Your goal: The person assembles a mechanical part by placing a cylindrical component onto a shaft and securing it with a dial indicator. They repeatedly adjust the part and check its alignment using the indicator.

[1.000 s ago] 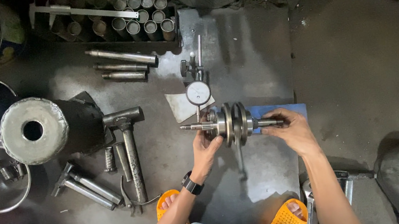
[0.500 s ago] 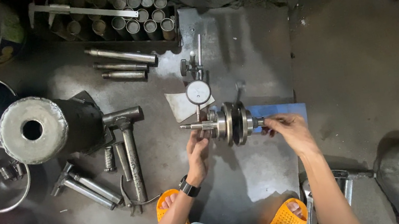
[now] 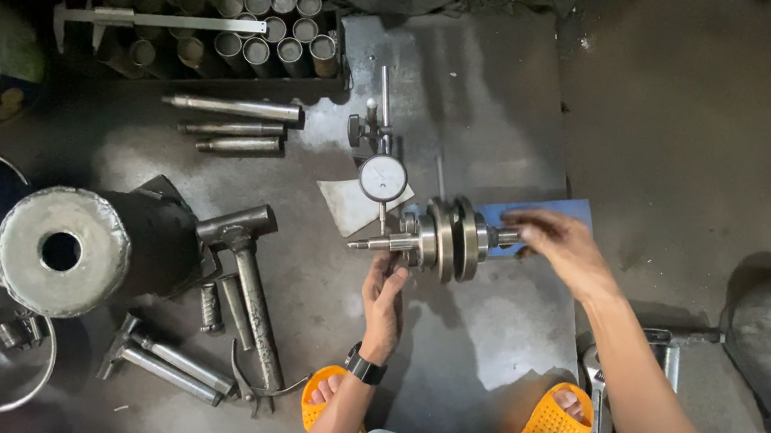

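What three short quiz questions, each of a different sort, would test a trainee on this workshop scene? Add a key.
1. True or false: the hammer is in the person's left hand.
2. Which part of the crankshaft does the right hand touch: a) the left shaft end, b) the right shaft end, c) the middle webs?
3. Fill in: the round instrument just above the crankshaft is a dial ____.

Key
1. False: it lies on the floor, to the person's left.
2. b
3. gauge
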